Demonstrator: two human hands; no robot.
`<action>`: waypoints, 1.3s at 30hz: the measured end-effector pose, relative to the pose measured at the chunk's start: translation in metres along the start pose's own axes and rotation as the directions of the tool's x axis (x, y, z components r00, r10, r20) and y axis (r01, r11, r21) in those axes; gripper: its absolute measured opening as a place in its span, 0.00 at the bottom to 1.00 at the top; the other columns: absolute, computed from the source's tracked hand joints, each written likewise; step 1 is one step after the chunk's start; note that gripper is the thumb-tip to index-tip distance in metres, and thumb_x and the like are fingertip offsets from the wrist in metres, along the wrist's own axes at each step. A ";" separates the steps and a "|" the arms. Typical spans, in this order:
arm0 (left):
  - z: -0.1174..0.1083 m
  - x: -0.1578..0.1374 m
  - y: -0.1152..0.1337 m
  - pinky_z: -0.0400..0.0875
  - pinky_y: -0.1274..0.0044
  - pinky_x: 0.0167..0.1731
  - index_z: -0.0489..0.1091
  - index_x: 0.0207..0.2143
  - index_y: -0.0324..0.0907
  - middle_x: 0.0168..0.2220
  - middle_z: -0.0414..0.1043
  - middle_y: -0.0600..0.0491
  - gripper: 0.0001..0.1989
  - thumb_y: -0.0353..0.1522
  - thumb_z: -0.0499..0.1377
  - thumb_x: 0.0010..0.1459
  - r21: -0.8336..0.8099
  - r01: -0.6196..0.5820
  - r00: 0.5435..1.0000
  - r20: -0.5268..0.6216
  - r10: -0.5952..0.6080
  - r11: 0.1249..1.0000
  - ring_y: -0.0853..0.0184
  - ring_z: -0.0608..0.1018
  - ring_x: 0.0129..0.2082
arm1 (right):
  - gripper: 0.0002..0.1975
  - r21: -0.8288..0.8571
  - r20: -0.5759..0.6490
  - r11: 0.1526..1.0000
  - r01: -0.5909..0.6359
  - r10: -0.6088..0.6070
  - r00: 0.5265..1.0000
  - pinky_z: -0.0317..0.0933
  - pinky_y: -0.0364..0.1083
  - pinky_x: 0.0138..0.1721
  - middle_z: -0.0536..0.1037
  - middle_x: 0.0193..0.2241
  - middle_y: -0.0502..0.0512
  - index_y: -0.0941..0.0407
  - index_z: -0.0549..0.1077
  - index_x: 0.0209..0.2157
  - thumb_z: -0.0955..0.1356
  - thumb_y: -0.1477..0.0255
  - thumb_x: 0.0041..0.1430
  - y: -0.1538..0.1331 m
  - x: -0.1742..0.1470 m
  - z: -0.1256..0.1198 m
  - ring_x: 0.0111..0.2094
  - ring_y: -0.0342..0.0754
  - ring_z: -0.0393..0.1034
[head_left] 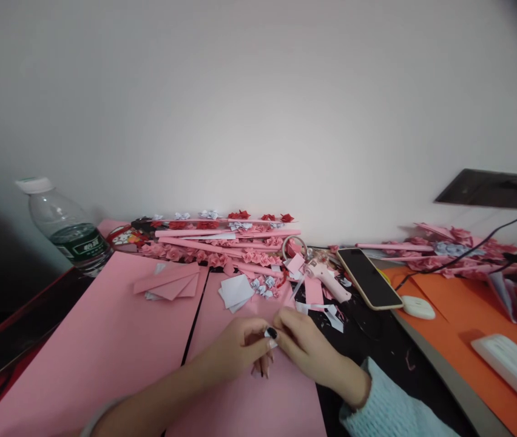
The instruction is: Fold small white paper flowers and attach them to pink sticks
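Observation:
My left hand (244, 346) and my right hand (301, 343) meet over a pink sheet (249, 403). Between their fingertips is a small white piece of paper (271, 341), mostly covered by the fingers; its shape is hard to make out. Both hands are closed on it in a pinch. Just beyond them lie white paper squares (236, 291) and a cluster of small folded white paper flowers (265, 285). A pale pink glue gun (329, 280) rests behind my right hand, among paper scraps (334, 317).
Pink paper rolls (204, 241) and red, white and pink paper flowers line the wall. Folded pink paper (172, 282) and a water bottle (70, 227) are at left. To the right are a phone (370, 278), a white case (419, 307), a white power strip (511, 367), cables and orange paper (463, 321).

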State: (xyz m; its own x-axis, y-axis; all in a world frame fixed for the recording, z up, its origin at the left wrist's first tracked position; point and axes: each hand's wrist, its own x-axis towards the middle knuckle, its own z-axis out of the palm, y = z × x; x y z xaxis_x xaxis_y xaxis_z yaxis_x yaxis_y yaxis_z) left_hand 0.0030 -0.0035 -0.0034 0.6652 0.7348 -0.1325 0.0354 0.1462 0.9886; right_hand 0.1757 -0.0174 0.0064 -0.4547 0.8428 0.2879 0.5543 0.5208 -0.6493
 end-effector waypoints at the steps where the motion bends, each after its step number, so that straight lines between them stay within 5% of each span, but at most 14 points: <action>1: 0.000 0.000 -0.001 0.64 0.81 0.19 0.63 0.25 0.38 0.18 0.66 0.57 0.11 0.36 0.55 0.55 0.009 -0.005 1.000 0.013 0.005 1.000 0.74 0.70 0.16 | 0.09 0.013 0.038 1.000 0.012 -0.012 0.999 0.55 0.41 0.26 0.65 0.22 0.48 0.56 0.61 0.25 0.60 0.77 0.60 0.000 0.000 0.000 0.24 0.42 0.59; 11: -0.005 0.001 0.002 0.65 0.80 0.18 0.66 0.20 0.37 0.16 0.66 0.56 0.14 0.38 0.60 0.50 -0.044 0.075 0.997 -0.008 -0.075 0.996 0.74 0.69 0.15 | 0.16 0.102 -0.030 0.994 -0.046 0.049 0.998 0.50 0.40 0.21 0.60 0.17 0.45 0.56 0.59 0.21 0.57 0.73 0.63 0.002 -0.001 0.001 0.19 0.40 0.55; 16: -0.005 -0.002 0.006 0.64 0.80 0.19 0.70 0.18 0.36 0.16 0.66 0.55 0.14 0.37 0.59 0.51 -0.012 0.088 0.996 -0.027 -0.088 0.996 0.73 0.68 0.15 | 0.15 0.214 -0.135 0.973 -0.082 0.112 0.984 0.59 0.43 0.27 0.70 0.23 0.51 0.58 0.68 0.28 0.58 0.67 0.63 0.001 0.001 0.001 0.24 0.44 0.64; 20: -0.004 -0.003 0.007 0.65 0.80 0.21 0.71 0.19 0.37 0.16 0.67 0.55 0.13 0.35 0.57 0.51 -0.005 0.089 0.995 -0.036 -0.089 0.996 0.73 0.68 0.16 | 0.10 0.450 -0.099 0.888 -0.092 0.152 0.983 0.65 0.47 0.38 0.77 0.36 0.58 0.57 0.74 0.35 0.66 0.66 0.57 -0.002 0.002 0.006 0.36 0.49 0.72; 25: -0.004 -0.001 0.004 0.65 0.80 0.20 0.71 0.19 0.37 0.15 0.67 0.56 0.11 0.33 0.58 0.50 -0.011 0.126 0.991 -0.039 -0.126 0.992 0.73 0.69 0.15 | 0.10 0.653 -0.088 0.746 -0.126 0.240 0.967 0.66 0.47 0.40 0.77 0.35 0.58 0.57 0.74 0.26 0.71 0.64 0.50 -0.003 0.003 0.012 0.38 0.49 0.73; 31: -0.008 -0.001 0.003 0.65 0.80 0.20 0.71 0.19 0.36 0.15 0.69 0.56 0.11 0.34 0.59 0.50 -0.066 0.127 0.992 0.005 -0.127 0.990 0.73 0.70 0.15 | 0.10 0.523 -0.142 0.849 -0.071 0.170 0.975 0.66 0.47 0.39 0.77 0.33 0.57 0.57 0.73 0.24 0.69 0.67 0.54 -0.007 0.002 0.008 0.36 0.48 0.73; 39: -0.013 0.003 0.008 0.62 0.81 0.16 0.68 0.18 0.35 0.14 0.66 0.55 0.14 0.36 0.61 0.48 -0.207 0.169 0.986 0.047 -0.162 0.964 0.74 0.68 0.13 | 0.16 0.306 -0.125 0.950 0.053 -0.014 0.992 0.63 0.47 0.44 0.77 0.40 0.58 0.55 0.76 0.38 0.58 0.70 0.65 -0.007 0.000 -0.001 0.42 0.48 0.70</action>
State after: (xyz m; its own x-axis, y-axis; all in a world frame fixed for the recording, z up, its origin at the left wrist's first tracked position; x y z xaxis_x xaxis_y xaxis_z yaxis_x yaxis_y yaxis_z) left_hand -0.0040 0.0084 0.0028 0.6849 0.6694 -0.2878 -0.0080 0.4020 0.9156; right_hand 0.1723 -0.0212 0.0115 -0.3718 0.8456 0.3831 0.2893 0.4977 -0.8177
